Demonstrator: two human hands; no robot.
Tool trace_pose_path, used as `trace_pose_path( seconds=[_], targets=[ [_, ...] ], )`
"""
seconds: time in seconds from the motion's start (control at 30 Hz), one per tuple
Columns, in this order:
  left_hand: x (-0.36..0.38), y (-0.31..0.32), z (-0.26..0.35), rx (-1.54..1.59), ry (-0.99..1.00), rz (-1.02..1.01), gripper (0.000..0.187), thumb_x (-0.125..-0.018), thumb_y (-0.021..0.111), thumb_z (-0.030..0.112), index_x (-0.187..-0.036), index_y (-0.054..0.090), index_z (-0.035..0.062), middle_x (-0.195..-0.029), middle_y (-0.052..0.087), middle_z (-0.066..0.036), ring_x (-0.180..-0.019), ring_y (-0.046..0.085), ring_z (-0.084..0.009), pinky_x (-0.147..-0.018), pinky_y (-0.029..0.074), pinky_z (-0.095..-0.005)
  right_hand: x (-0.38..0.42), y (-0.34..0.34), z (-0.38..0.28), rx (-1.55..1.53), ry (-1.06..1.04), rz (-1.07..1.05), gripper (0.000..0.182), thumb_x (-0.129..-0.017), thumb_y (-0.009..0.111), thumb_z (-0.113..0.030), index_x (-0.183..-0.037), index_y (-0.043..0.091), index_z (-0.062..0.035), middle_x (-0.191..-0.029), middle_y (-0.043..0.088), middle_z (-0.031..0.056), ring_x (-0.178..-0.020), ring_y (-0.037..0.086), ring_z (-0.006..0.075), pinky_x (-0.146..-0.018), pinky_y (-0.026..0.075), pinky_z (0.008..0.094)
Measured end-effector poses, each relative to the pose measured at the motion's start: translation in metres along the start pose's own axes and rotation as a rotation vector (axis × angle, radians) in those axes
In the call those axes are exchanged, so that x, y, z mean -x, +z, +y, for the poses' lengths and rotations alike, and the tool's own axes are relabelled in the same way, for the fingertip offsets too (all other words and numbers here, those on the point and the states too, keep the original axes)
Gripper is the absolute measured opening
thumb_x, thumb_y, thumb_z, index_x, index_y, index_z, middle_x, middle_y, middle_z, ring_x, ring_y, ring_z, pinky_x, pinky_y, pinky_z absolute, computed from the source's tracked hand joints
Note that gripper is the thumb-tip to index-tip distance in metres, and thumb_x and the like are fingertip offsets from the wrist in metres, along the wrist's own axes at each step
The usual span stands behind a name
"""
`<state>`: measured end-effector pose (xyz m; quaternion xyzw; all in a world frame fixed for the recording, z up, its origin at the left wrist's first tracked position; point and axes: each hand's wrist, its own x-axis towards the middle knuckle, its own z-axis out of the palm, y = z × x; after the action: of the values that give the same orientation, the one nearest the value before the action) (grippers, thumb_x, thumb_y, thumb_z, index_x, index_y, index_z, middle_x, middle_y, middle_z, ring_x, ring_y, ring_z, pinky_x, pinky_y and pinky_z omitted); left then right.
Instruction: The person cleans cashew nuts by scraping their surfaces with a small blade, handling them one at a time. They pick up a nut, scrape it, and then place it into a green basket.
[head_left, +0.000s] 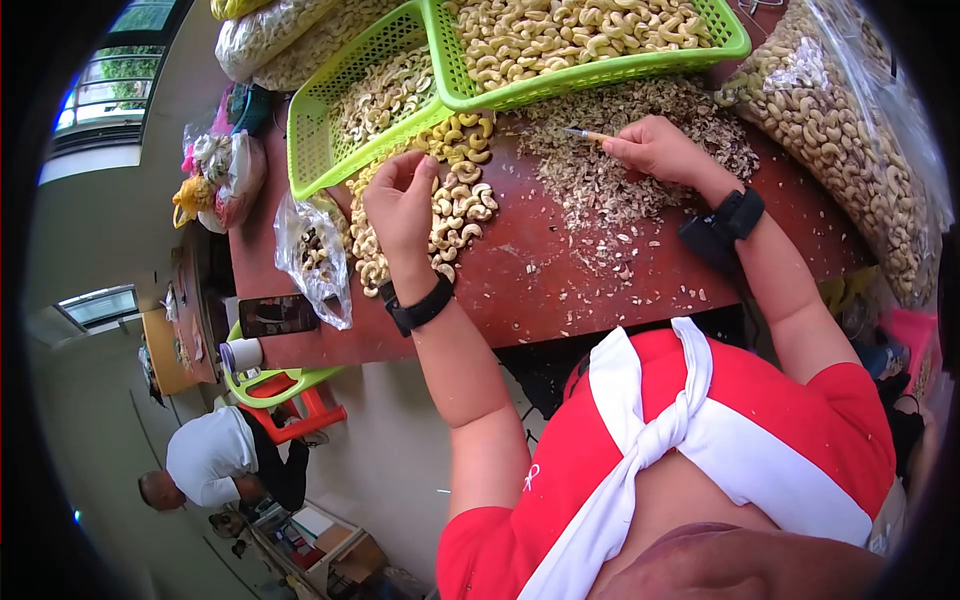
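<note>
At upper centre, the left hand (402, 208) has a narrow grip, contents unclear, beside loose cashews (463, 206); the right hand (660, 150) grips a small knife (590, 135) handle-first, likely keeping skin off its blade (574, 131).

We see a phone (279, 315) just beside a white cylinder (244, 354) on our left. Beyond them, we see a person (213, 458) in a white shirt bent over by a red stool (318, 412), and a barred window (112, 84) at upper left.
</note>
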<state>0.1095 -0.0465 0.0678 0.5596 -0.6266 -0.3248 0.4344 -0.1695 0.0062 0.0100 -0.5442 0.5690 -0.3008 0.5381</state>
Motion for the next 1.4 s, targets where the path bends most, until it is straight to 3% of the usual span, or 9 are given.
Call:
trace_pose_path(
  seconds=[0.13, 0.23, 0.43, 0.6, 0.7, 0.77, 0.9, 1.0, 1.4],
  targets=[
    [0.013, 0.001, -0.033, -0.33, -0.039, 0.026, 0.014, -0.069, 0.059, 0.008, -0.079, 0.06, -0.0003, -0.065, 0.059, -0.007, -0.056, 0.054, -0.01, -0.056, 0.044, -0.0225, 0.0, 0.002, -0.004, 0.078, 0.005, -0.018, 0.04, -0.079, 0.052, -0.034, -0.053, 0.05, -0.003, -0.044, 0.042, -0.0021, -0.037, 0.034, 0.005, -0.035, 0.026, 0.0223],
    [0.015, -0.001, -0.05, -0.433, 0.015, 0.039, 0.015, -0.068, 0.058, 0.008, -0.081, 0.06, 0.0005, -0.07, 0.059, -0.011, -0.061, 0.056, -0.0181, -0.058, 0.044, -0.0273, 0.002, 0.004, -0.007, 0.065, 0.034, -0.006, 0.04, -0.079, 0.052, -0.034, -0.054, 0.05, -0.0027, -0.044, 0.042, -0.0024, -0.037, 0.034, 0.0047, -0.035, 0.025, 0.0223],
    [0.011, 0.011, -0.044, -0.724, 0.158, -0.058, 0.023, -0.066, 0.061, 0.013, -0.087, 0.061, 0.0025, -0.077, 0.057, -0.013, -0.062, 0.056, -0.0206, -0.059, 0.045, -0.028, 0.0, 0.004, -0.004, 0.118, 0.024, -0.044, 0.038, -0.08, 0.049, -0.033, -0.055, 0.048, -0.005, -0.044, 0.041, -0.0029, -0.036, 0.033, 0.0034, -0.033, 0.025, 0.02],
    [0.011, 0.009, -0.046, -0.661, 0.096, -0.149, 0.019, -0.063, 0.063, 0.012, -0.077, 0.06, 0.0003, -0.076, 0.056, -0.012, -0.06, 0.055, -0.0195, -0.059, 0.044, -0.0282, 0.0, 0.003, -0.002, 0.106, 0.017, -0.061, 0.036, -0.08, 0.049, -0.032, -0.056, 0.048, -0.0055, -0.044, 0.04, -0.0032, -0.035, 0.032, 0.0032, -0.032, 0.024, 0.0194],
    [0.012, 0.007, -0.046, -0.573, 0.087, -0.151, 0.015, -0.066, 0.062, 0.01, -0.075, 0.058, -0.0003, -0.075, 0.056, -0.01, -0.059, 0.054, -0.0149, -0.056, 0.044, -0.0255, 0.0, 0.003, -0.001, 0.094, 0.014, -0.061, 0.036, -0.08, 0.049, -0.032, -0.056, 0.048, -0.0056, -0.045, 0.04, -0.0033, -0.035, 0.032, 0.003, -0.032, 0.024, 0.0191],
    [0.016, 0.004, -0.036, -0.295, -0.31, -0.168, 0.013, -0.07, 0.059, 0.008, -0.08, 0.057, -0.0003, -0.074, 0.056, -0.007, -0.059, 0.053, -0.0113, -0.056, 0.043, -0.0223, 0.001, 0.003, -0.001, 0.097, 0.007, -0.054, 0.035, -0.08, 0.05, -0.032, -0.057, 0.048, -0.0056, -0.045, 0.04, -0.0034, -0.035, 0.032, 0.0029, -0.032, 0.024, 0.019],
    [0.021, -0.005, -0.034, -0.006, -0.217, -0.153, 0.015, -0.075, 0.054, 0.006, -0.088, 0.054, -0.0013, -0.076, 0.056, -0.008, -0.062, 0.054, -0.0127, -0.058, 0.045, -0.023, 0.002, 0.003, -0.002, 0.071, 0.013, -0.061, 0.036, -0.08, 0.05, -0.032, -0.057, 0.048, -0.0056, -0.045, 0.04, -0.0037, -0.035, 0.031, 0.0029, -0.032, 0.024, 0.0192],
    [0.028, -0.007, -0.028, 0.689, -0.283, -0.178, 0.018, -0.077, 0.05, 0.002, -0.094, 0.05, -0.0044, -0.084, 0.055, -0.01, -0.071, 0.057, -0.0175, -0.064, 0.049, -0.0279, 0.002, 0.004, -0.001, 0.08, 0.005, -0.06, 0.036, -0.08, 0.05, -0.032, -0.056, 0.048, -0.0055, -0.044, 0.039, -0.0041, -0.035, 0.031, 0.0029, -0.032, 0.022, 0.0195],
    [0.047, 0.015, -0.017, 0.925, -0.221, -0.283, 0.028, -0.071, 0.054, -0.006, -0.098, 0.051, -0.002, -0.096, 0.055, -0.014, -0.084, 0.055, -0.0185, -0.076, 0.045, -0.0288, 0.004, 0.007, -0.002, -0.008, 0.002, -0.105, 0.039, -0.081, 0.05, -0.031, -0.052, 0.045, -0.006, -0.042, 0.033, -0.0064, -0.036, 0.027, 0.0023, -0.034, 0.019, 0.0202]
  ],
)
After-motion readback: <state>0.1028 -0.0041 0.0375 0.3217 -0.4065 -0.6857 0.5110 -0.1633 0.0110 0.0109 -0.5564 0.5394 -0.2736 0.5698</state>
